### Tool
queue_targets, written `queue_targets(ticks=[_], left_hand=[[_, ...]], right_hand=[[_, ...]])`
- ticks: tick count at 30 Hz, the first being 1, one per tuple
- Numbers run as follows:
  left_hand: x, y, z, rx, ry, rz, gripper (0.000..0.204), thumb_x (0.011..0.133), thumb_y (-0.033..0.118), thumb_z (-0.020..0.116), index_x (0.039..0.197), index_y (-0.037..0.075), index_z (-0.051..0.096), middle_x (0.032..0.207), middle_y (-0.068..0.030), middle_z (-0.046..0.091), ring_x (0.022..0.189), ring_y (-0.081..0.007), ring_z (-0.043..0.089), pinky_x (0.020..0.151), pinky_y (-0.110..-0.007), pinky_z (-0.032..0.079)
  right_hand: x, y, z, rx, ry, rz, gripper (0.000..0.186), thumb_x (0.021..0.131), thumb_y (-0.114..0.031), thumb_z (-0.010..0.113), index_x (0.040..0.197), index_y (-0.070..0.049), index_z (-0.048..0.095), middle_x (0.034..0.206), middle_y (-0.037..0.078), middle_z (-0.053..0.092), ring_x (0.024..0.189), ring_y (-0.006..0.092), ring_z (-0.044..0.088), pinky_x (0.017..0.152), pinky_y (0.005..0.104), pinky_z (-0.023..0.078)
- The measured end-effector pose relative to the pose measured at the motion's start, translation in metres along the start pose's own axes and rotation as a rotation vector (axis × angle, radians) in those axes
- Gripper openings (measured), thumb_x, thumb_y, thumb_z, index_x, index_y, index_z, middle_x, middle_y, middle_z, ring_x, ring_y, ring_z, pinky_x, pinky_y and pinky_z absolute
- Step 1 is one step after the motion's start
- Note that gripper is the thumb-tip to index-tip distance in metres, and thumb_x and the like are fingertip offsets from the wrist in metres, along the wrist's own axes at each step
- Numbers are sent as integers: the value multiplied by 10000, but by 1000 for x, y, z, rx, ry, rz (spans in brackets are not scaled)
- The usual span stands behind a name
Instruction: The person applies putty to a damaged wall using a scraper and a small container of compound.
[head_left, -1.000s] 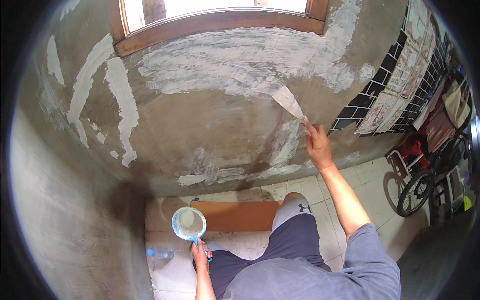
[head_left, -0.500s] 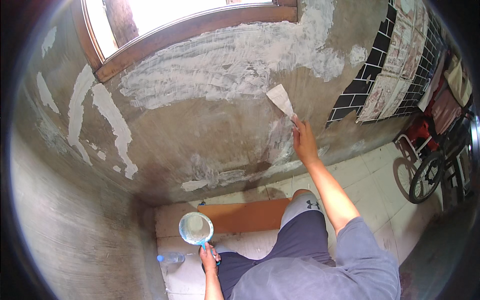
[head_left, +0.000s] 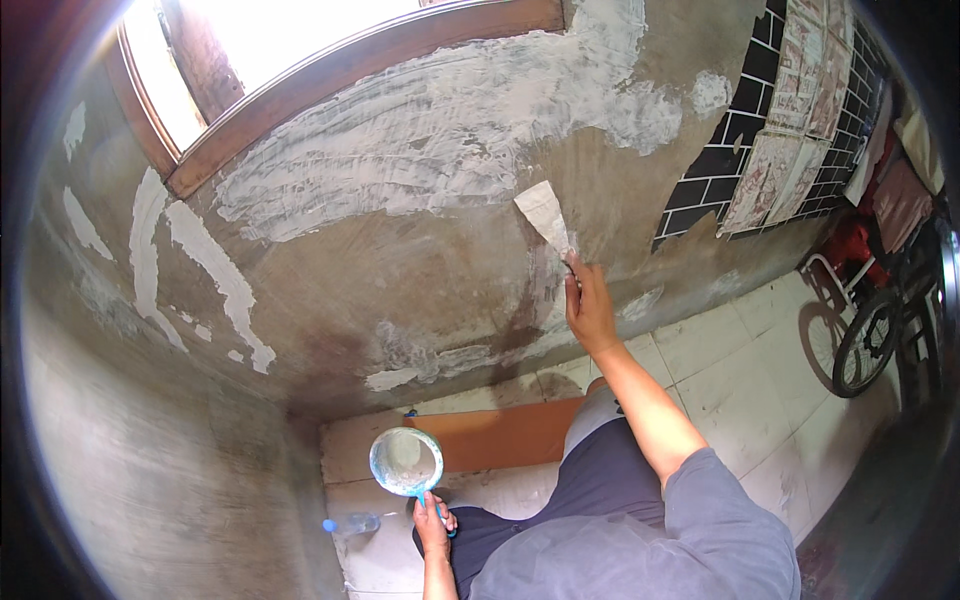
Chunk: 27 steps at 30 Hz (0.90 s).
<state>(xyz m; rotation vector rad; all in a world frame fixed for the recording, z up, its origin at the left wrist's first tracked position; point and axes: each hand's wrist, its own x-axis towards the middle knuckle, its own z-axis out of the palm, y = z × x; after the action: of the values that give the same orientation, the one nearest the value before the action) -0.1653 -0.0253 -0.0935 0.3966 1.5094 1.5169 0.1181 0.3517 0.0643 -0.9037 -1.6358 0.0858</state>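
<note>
While a brown wall (head_left: 320, 285) fills much of the view, a broad white patch (head_left: 400, 155) spreads across it beneath the wooden window frame (head_left: 480, 25). On the tiled floor (head_left: 725, 345) lies an orange-brown board (head_left: 515, 435). By its left end, the left hand (head_left: 433, 523) grips the handle of a blue pot (head_left: 400, 489) (pale paste shows inside). Just below the patch, the right hand (head_left: 590, 308) clasps a putty knife (head_left: 545, 213), blade upward; whether it touches the wall, I cannot tell.
</note>
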Motion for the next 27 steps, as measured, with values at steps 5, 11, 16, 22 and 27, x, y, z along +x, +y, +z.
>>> queue_targets(ticks=[5,11,16,22,27], left_hand=[[-9,8,12,19,-27,5,359,1072,424,482,955,84,485,596,-16,447,381,-119,400,387,-289,383],[-15,37,41,109,-62,15,370,1070,401,497,945,54,501,606,-25,463,394,-112,424,385,-268,381],[-20,53,52,287,-41,1,365,1060,385,531,914,51,533,601,-12,496,408,-96,456,384,-260,381],[-25,67,76,367,-93,45,339,1050,352,569,848,86,514,576,31,486,426,-69,449,394,-256,356],[-26,55,84,649,-40,270,406,996,332,663,785,13,528,582,-87,535,534,-167,521,525,-368,429]], right_hand=[[42,-51,8,113,128,-96,446,998,-50,567,1435,-95,492,1002,198,551,874,401,583,748,452,499],[-14,-31,28,-14,-47,63,492,971,-37,601,1443,-94,473,997,196,549,853,407,580,727,453,502],[-80,-62,-8,126,-213,130,474,974,-68,617,1422,-44,464,1012,193,621,846,353,644,750,407,519],[-84,-120,-87,401,-580,398,258,979,-77,631,1224,2,616,1063,160,698,887,263,686,812,350,544],[-88,-151,-93,208,-740,113,234,915,-52,663,1136,22,653,944,183,713,800,354,705,706,405,577]])
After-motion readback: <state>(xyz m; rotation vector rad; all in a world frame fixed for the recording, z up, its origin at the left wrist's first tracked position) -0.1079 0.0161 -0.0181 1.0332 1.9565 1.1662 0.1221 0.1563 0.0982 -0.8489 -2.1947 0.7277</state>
